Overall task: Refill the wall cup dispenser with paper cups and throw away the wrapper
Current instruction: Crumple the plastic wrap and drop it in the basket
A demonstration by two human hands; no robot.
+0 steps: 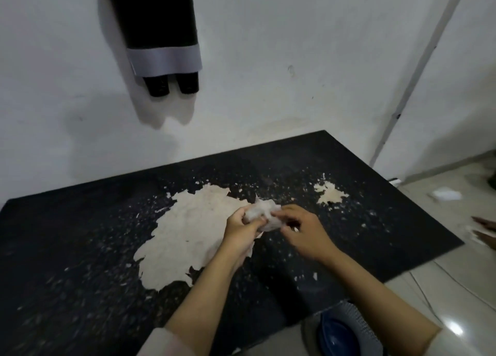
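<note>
While both hands meet over the middle of the black tabletop (80,248), the crumpled clear wrapper (264,216) sits bunched between them: the left hand (240,230) curls its fingers around the wad, and the right hand (302,229) pinches its near side. On the white wall (295,46) above hangs the black cup dispenser (158,28), with 2 black cups (171,83) poking from its base. Tabletop room lies open to the left; its right edge drops to tiled floor (456,275).
</note>
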